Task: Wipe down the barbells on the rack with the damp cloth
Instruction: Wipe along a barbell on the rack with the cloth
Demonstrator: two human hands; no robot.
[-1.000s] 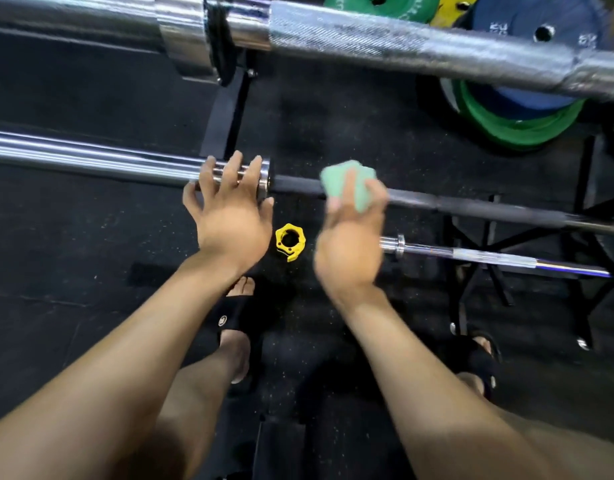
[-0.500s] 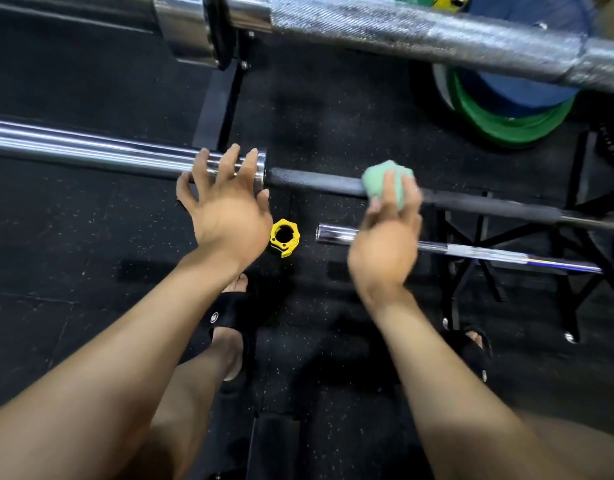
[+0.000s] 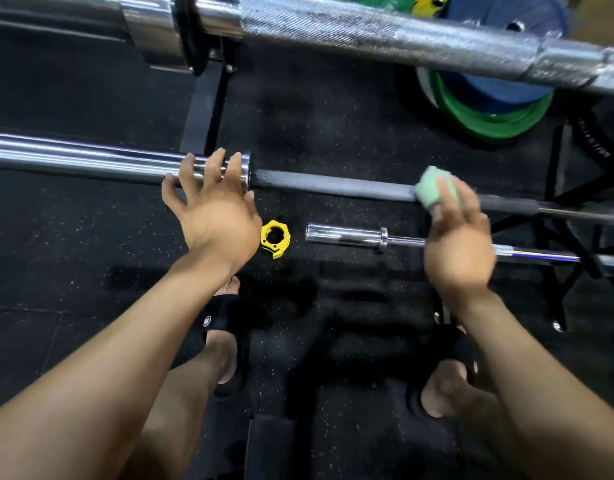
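The middle barbell, a long bar with a polished chrome sleeve and a dark grey knurled shaft, is taken as the landmark. The left hand is laid over the inner end of its chrome sleeve, just beside the collar; the fingers are spread and nearly straight across the top of the metal, and nothing is gripped. The right hand is placed further along the dark shaft, and a small bunched mint-green damp cloth is pinched by its curled fingers and pressed against the shaft. This hand is somewhat blurred.

Above the middle barbell, a thick silver knurled barbell is seen close to the camera. Below the middle barbell, a thinner chrome bar is seen nearer the floor, partly hidden by the right hand. A yellow plastic barbell clamp is seen on the black speckled rubber floor, beneath the middle barbell and between the 2 hands. Beyond the middle barbell, stacked green and blue weight plates are seen. The black rack upright is seen behind the sleeve.
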